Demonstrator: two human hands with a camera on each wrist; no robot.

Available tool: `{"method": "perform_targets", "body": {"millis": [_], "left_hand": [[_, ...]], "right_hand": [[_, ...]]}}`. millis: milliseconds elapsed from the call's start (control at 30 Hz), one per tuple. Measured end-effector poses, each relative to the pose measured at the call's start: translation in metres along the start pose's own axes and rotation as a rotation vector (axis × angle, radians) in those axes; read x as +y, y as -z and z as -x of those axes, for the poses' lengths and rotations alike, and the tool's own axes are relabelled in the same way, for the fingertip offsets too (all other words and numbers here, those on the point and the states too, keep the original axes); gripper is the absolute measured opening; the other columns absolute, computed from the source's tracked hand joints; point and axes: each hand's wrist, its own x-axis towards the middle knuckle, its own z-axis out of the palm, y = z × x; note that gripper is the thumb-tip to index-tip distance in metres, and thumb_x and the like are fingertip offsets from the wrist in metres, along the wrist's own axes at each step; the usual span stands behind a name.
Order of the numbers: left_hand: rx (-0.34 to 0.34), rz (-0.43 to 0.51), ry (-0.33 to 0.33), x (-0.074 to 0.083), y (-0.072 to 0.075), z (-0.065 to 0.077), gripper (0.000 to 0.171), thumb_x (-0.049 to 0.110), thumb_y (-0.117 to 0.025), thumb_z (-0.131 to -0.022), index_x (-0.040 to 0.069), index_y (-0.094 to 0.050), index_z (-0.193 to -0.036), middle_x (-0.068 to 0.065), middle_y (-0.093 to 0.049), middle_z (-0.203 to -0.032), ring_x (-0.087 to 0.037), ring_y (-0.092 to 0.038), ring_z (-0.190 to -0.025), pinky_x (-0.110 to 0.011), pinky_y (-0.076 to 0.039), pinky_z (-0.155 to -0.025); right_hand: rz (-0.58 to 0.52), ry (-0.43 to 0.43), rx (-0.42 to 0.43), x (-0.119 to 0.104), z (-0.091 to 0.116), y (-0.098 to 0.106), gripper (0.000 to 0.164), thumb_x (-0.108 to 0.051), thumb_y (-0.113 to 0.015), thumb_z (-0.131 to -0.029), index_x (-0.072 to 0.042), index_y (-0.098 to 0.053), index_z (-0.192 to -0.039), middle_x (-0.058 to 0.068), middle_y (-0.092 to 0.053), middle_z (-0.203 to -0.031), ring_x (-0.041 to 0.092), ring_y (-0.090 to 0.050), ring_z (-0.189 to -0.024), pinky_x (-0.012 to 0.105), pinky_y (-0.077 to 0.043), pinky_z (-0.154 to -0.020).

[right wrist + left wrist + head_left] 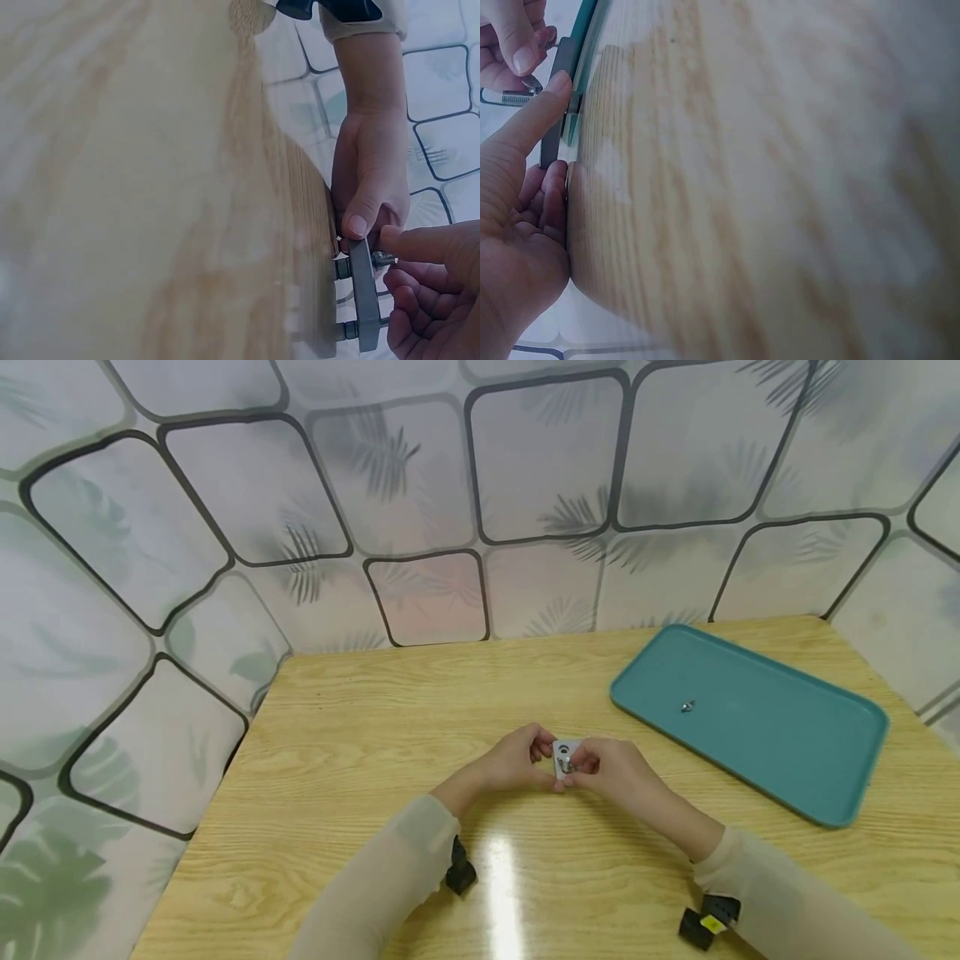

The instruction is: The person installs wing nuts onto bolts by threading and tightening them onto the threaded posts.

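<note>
Near the middle of the table, my left hand [517,760] grips a small grey metal plate [559,748] by its left edge, thumb at the near end. Side-on in the right wrist view, the plate [365,296] has two short dark posts [345,268] on its table side. My right hand [618,768] pinches a small shiny metal fastener [567,765] against the plate's upper face. The left wrist view shows a threaded piece with a wire-like loop [514,98] by those fingertips. Fingers partly hide the fastener, and I cannot tell its exact kind.
A teal tray [765,735] lies at the right of the wooden table [390,702]. On it rests a small shiny metal piece [687,706]. Patterned cloth [420,597] hangs along the table's back and sides. Black wrist cameras [461,870] are strapped under both sleeves.
</note>
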Motion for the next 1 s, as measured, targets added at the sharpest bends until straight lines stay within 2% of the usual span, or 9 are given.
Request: {"method": "perform_targets", "body": {"millis": [300, 500, 833, 1000], "left_hand": [[0.006, 0.006, -0.003, 0.000, -0.001, 0.000, 0.058, 0.020, -0.084, -0.071, 0.008, -0.051, -0.117, 0.001, -0.053, -0.101, -0.011, -0.047, -0.089, -0.022, -0.041, -0.079], [0.006, 0.005, -0.002, 0.000, -0.001, 0.000, 0.058, 0.020, -0.084, -0.071, 0.008, -0.051, -0.118, 0.001, -0.053, -0.101, -0.011, -0.047, -0.089, -0.022, -0.041, -0.079], [0.005, 0.006, 0.006, 0.000, -0.001, 0.001, 0.059, 0.021, -0.084, -0.071, 0.008, -0.051, -0.119, 0.001, -0.053, -0.102, -0.012, -0.046, -0.089, -0.024, -0.040, -0.079], [0.007, 0.016, 0.004, 0.000, -0.001, 0.001, 0.059, 0.022, -0.084, -0.071, 0.009, -0.051, -0.118, 0.001, -0.053, -0.102, -0.013, -0.046, -0.089, -0.024, -0.040, -0.080]], "right_hand": [[-0.007, 0.016, -0.009, 0.003, 0.004, 0.003, 0.010, -0.009, -0.075, -0.079, -0.006, -0.066, -0.082, -0.001, -0.063, -0.073, 0.010, -0.056, -0.068, 0.024, -0.046, -0.059], [-0.010, 0.025, 0.014, 0.008, 0.000, 0.004, 0.013, -0.011, -0.077, -0.078, -0.005, -0.067, -0.083, 0.000, -0.063, -0.072, 0.009, -0.054, -0.066, 0.023, -0.044, -0.057], [-0.036, -0.030, -0.004, 0.005, -0.006, 0.002, 0.020, -0.018, -0.078, -0.078, -0.006, -0.067, -0.090, -0.001, -0.061, -0.073, 0.011, -0.053, -0.067, 0.027, -0.044, -0.059], [-0.027, -0.029, 0.001, 0.006, -0.007, 0.000, 0.021, -0.019, -0.078, -0.078, -0.006, -0.067, -0.090, -0.001, -0.062, -0.074, 0.011, -0.054, -0.067, 0.027, -0.045, -0.059]]}}
